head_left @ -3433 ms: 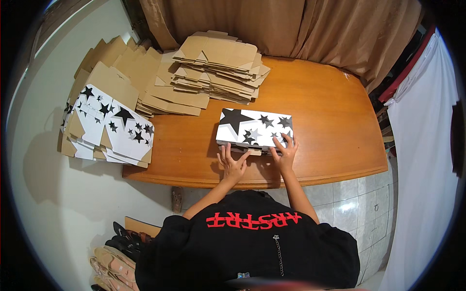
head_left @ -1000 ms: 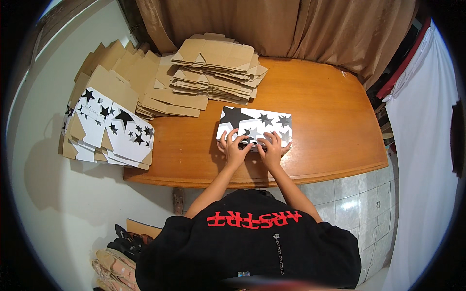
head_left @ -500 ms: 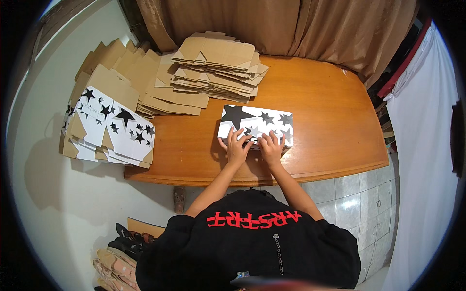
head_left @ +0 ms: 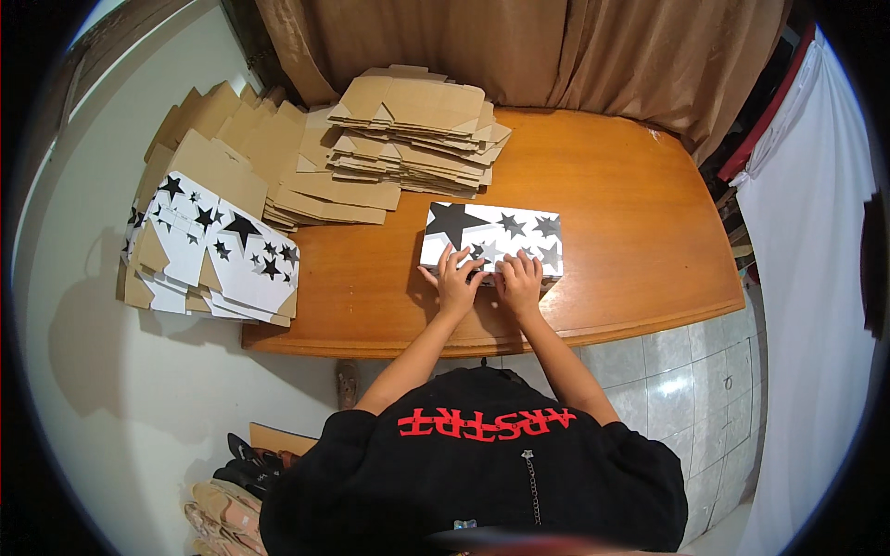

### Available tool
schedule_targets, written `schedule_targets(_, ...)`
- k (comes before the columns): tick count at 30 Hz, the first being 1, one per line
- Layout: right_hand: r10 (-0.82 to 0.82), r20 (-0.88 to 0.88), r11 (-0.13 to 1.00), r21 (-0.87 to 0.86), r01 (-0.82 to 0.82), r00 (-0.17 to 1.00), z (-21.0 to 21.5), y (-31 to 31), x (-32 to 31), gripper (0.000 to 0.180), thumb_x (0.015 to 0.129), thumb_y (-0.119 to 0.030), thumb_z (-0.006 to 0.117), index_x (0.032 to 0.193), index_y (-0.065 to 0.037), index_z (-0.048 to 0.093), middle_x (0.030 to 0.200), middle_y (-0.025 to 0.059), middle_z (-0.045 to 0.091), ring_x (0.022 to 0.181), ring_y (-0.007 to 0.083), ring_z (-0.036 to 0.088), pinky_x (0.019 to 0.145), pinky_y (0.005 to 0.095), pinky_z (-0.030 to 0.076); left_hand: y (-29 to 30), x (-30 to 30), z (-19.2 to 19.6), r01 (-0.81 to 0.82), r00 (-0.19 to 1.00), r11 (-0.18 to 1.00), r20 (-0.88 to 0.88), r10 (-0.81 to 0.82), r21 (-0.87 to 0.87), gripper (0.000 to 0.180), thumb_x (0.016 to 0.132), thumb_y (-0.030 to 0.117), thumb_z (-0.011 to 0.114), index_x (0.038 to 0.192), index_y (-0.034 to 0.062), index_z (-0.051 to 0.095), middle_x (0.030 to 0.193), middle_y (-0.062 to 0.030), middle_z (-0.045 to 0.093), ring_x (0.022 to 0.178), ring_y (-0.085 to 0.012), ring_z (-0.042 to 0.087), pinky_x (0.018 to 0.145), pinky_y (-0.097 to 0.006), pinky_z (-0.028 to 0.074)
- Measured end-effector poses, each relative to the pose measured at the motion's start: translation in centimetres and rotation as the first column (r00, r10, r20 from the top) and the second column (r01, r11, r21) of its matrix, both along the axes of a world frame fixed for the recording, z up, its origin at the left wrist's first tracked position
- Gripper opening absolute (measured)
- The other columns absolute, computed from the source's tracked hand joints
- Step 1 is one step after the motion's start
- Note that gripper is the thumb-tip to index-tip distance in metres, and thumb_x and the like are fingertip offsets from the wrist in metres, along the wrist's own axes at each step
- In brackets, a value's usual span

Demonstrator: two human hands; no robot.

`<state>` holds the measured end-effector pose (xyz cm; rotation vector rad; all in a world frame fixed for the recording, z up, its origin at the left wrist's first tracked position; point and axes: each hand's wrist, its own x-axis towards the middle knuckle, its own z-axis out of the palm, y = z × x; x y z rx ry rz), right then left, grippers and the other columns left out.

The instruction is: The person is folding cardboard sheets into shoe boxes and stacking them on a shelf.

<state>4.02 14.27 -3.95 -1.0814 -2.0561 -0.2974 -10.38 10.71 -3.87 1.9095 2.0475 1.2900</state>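
A white cardboard box (head_left: pixel 460 237) with black and grey stars sits folded into a closed oblong on the wooden table, its long side toward me. Both hands are at its near long edge. My left hand (head_left: pixel 456 283) has fingertips bent over the top face, with the thumb at the near side pointing right. My right hand (head_left: pixel 519 283) mirrors it a little to the right, fingers curled on the top and close together. The hands do not touch each other. Much of the box's near side is hidden behind my fingers.
Flat brown cardboard blanks (head_left: pixel 413 107) lie stacked at the back of the table (head_left: pixel 640 213). More blanks, some star-printed (head_left: pixel 246 246), pile up at the left and overhang its edge. A brown curtain (head_left: pixel 464 46) hangs behind, a white cloth (head_left: pixel 802 259) at the right. Shoes (head_left: pixel 227 510) lie lower left.
The fingers of my right hand have drawn slightly closer together at the near edge. The box and both hands otherwise keep their places; the whole view has shifted slightly.
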Motion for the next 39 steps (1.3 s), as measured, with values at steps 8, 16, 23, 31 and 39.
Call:
schedule_targets(8,0.046,0.009,0.986,-0.159,-0.044,0.999,3.0,-3.9,-0.7,0.031,0.073,-0.022,0.064,0.099,-0.008,0.057,0.101,0.0105,0.057,0.102,0.0322,0.050,0.085,0.0449,0.034,-1.3,-1.1,0.4,-0.054,0.996,0.998,0.070,0.052,0.036,0.025,0.071,0.039,0.071,0.087,0.0206,0.066,0.133,-0.0068,0.037,0.132,-0.0349,0.018,0.101,-0.063,0.000)
schedule_targets(16,0.340,-0.072,0.838,-0.430,-0.337,0.938,6.5,-0.7,2.6,0.035,0.074,-0.026,0.063,0.103,-0.007,0.059,0.112,0.0144,0.052,0.107,0.0329,0.046,0.091,0.0454,0.033,-3.1,-1.8,0.8,-0.564,0.793,0.825,0.294,0.534,0.024,0.045,0.074,0.023,0.070,0.112,0.0111,0.047,0.135,-0.0156,0.027,0.125,-0.0364,0.022,0.100,-0.051,0.018)
schedule_targets(23,0.185,-0.267,0.452,-0.832,-0.323,0.946,2.0,6.7,6.9,0.055,0.075,-0.034,0.065,0.114,0.004,0.053,0.114,0.0211,0.052,0.107,0.0307,0.046,0.094,0.0405,0.034,-5.6,3.9,0.3,-0.420,0.554,0.760,0.523,0.648,-0.497,0.078,0.082,0.046,0.056,0.137,0.0014,0.023,0.140,-0.0242,0.024,0.129,-0.0396,0.022,0.106,-0.045,0.020)
schedule_targets(31,0.314,-0.569,0.177,-0.751,-0.636,0.760,-3.1,4.4,6.0,0.032,0.082,-0.021,0.058,0.106,0.001,0.058,0.099,0.0094,0.047,0.096,0.0181,0.047,0.079,0.0300,0.040,-9.3,11.0,-3.4,-0.332,0.370,0.879,0.810,0.455,-0.343,0.083,0.080,0.044,0.058,0.142,0.0089,0.015,0.133,-0.0241,0.033,0.122,-0.0333,0.035,0.100,-0.039,0.030)
schedule_targets(39,0.051,-0.865,-0.171,-0.500,-0.849,0.499,-1.1,-1.1,3.0,0.058,0.082,-0.022,0.055,0.132,-0.003,0.031,0.120,0.0107,0.037,0.114,0.0226,0.036,0.098,0.0357,0.029,-14.2,10.8,4.7,-0.542,0.448,0.836,0.809,0.379,-0.092,0.087,0.076,0.028,0.064,0.143,0.0076,0.013,0.140,-0.0185,0.023,0.130,-0.0314,0.023,0.107,-0.040,0.020)
